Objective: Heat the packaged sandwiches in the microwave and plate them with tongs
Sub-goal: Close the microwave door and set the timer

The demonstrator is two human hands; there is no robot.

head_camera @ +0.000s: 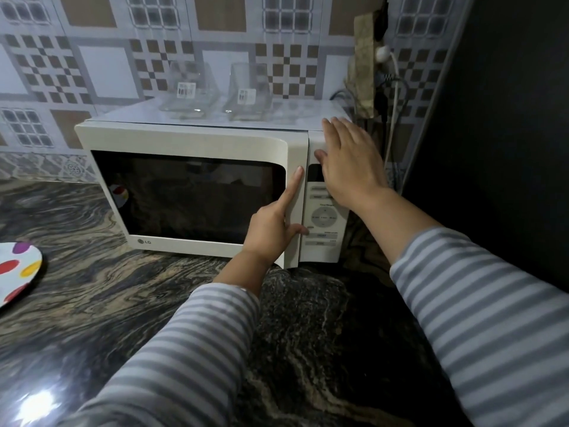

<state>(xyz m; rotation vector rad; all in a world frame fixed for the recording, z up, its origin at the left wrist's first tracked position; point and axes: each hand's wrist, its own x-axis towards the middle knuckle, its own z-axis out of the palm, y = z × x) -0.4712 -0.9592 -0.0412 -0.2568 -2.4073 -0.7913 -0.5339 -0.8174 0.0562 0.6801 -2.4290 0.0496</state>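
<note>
Head view: left hand (271, 229), forefinger out, presses the microwave door (191, 192) edge; right hand (348, 161) lies flat, holding nothing, on the casing above. Likely opening or shutting it; next, work that door.

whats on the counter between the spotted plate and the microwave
Nothing: in the head view the stretch of dark marbled counter between the spotted plate and the microwave is bare.

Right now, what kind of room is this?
Most likely a home kitchen: a white microwave sits on a marbled stone countertop against a patterned tile wall, with a spotted plate at the left edge. The left hand and right hand touch the microwave.
</note>
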